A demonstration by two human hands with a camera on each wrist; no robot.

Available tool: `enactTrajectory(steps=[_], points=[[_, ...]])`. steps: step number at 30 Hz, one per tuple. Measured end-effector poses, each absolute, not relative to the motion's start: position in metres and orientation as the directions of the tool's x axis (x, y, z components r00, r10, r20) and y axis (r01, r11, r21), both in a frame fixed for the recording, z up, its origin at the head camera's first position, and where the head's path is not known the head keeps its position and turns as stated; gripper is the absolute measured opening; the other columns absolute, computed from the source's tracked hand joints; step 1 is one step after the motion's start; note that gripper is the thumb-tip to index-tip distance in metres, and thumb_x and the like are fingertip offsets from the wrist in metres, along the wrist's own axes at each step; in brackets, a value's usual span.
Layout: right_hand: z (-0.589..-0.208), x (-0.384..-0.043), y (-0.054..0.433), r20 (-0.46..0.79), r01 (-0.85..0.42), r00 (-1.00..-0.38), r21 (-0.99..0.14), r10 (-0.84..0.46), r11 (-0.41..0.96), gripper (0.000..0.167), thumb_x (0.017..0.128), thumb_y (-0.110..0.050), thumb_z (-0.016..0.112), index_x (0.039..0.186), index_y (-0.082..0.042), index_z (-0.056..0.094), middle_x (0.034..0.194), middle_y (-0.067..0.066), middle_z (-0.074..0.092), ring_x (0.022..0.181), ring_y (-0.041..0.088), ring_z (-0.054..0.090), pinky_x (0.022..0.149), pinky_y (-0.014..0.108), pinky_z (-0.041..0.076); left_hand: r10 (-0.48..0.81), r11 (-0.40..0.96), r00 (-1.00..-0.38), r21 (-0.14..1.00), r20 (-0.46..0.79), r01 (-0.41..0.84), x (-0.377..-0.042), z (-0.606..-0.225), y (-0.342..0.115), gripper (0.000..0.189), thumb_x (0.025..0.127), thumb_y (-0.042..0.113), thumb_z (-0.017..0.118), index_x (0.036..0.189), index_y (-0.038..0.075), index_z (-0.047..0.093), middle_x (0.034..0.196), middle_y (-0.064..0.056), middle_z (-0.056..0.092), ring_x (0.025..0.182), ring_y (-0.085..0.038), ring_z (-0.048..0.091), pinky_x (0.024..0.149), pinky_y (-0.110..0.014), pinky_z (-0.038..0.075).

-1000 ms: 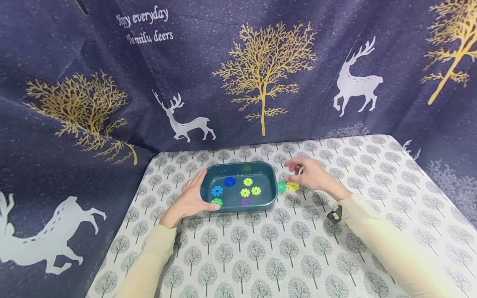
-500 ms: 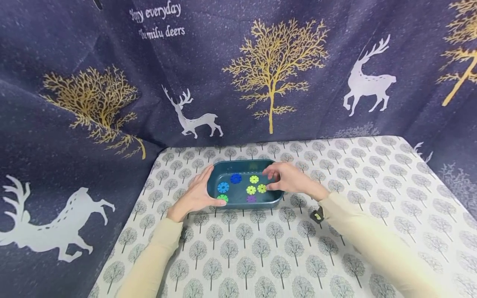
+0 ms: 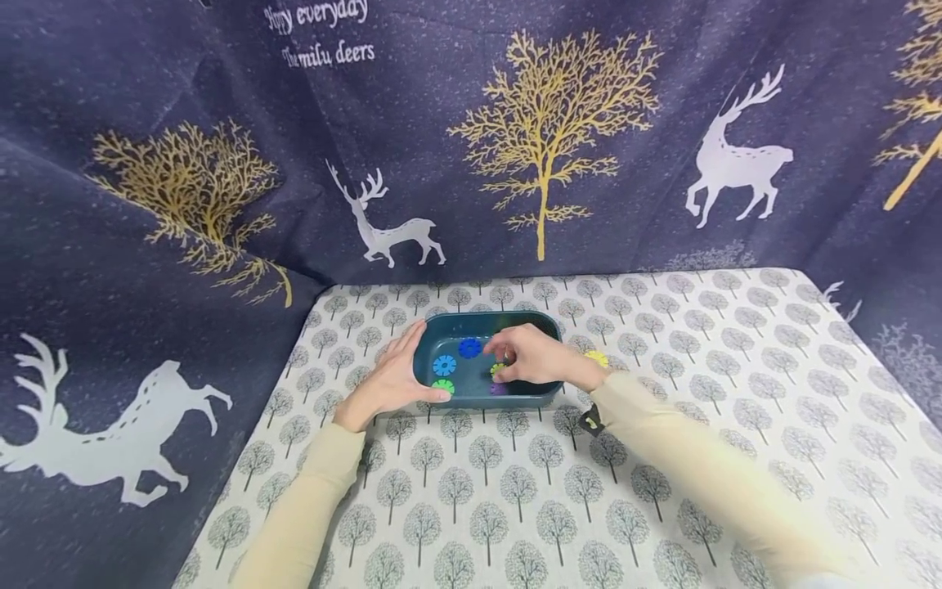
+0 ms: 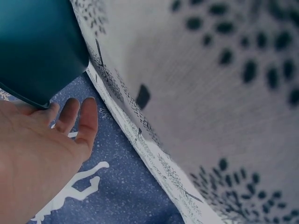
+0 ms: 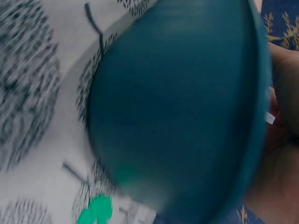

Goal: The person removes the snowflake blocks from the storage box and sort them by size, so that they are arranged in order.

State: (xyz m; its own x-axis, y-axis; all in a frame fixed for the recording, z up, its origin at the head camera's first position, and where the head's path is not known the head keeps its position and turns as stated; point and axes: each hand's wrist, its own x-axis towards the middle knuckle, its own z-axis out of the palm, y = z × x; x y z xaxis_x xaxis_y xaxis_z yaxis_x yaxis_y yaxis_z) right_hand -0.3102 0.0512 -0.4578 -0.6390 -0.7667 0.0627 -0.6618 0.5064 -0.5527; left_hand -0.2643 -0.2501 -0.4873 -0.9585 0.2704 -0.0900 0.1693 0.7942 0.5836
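Note:
A dark teal plastic tub [image 3: 471, 401] holds several notched snowflake building discs. A dark blue disc [image 3: 469, 348], a lighter blue disc [image 3: 445, 365] and a green disc [image 3: 443, 385] lie in its left half. My left hand [image 3: 393, 380] grips the tub's left end, thumb over the front rim, fingers along the outside. My right hand [image 3: 533, 356] reaches over the right end, thumb and index finger apart around a yellow-green disc [image 3: 497, 370]. Just in front of that lies a purple disc [image 3: 499, 388]. The right hand covers the inside right part of the tub.
On the tree-print tablecloth [image 3: 589, 491], right of the tub, a yellow disc [image 3: 598, 358] lies partly behind the right wrist. A bright green disc [image 5: 96, 210] shows beside the tub in the right wrist view. A dark deer-print curtain [image 3: 412, 123] hangs behind the table.
My right hand has moved left from above the yellow and green discs on the cloth to inside the tub, covering some yellow-green discs. The left hand keeps its place on the tub.

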Motion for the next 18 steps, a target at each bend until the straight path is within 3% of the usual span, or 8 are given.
enactTrajectory(steps=[4,12,18], points=[[-0.463,-0.308,0.029,-0.005,-0.642,-0.637,-0.55,-0.771,0.534,0.039,0.095,-0.018,0.086,0.131,-0.005,0.077,0.103,0.006,0.079,0.082,0.008,0.068,0.081,0.028,0.06,0.272,0.789,-0.957,0.592,-0.097,0.164,-0.263,-0.486,-0.251,0.141,0.075,0.055,0.097,0.178,0.016,0.007,0.188,-0.007,0.006,0.171,-0.048,0.011,0.135,-0.077,0.012],[-0.473,-0.304,-0.009,-0.051,-0.663,-0.596,-0.532,-0.801,0.527,0.039,0.094,-0.01,0.085,0.132,-0.006,0.076,0.093,0.005,0.078,0.08,0.01,0.07,0.095,0.041,0.063,0.272,0.794,-0.958,0.584,-0.093,0.169,-0.265,-0.488,-0.254,0.141,0.076,0.06,0.095,0.178,0.017,0.007,0.188,-0.006,0.006,0.17,-0.049,0.012,0.133,-0.078,0.016],[-0.477,-0.306,-0.022,-0.072,-0.657,-0.577,-0.55,-0.813,0.515,0.044,0.095,-0.007,0.085,0.137,-0.003,0.074,0.093,0.008,0.081,0.079,0.011,0.073,0.089,0.034,0.066,0.281,0.788,-0.954,0.592,-0.1,0.17,-0.265,-0.488,-0.253,0.142,0.076,0.064,0.094,0.178,0.019,0.007,0.188,-0.004,0.005,0.171,-0.047,0.01,0.132,-0.079,0.019]])
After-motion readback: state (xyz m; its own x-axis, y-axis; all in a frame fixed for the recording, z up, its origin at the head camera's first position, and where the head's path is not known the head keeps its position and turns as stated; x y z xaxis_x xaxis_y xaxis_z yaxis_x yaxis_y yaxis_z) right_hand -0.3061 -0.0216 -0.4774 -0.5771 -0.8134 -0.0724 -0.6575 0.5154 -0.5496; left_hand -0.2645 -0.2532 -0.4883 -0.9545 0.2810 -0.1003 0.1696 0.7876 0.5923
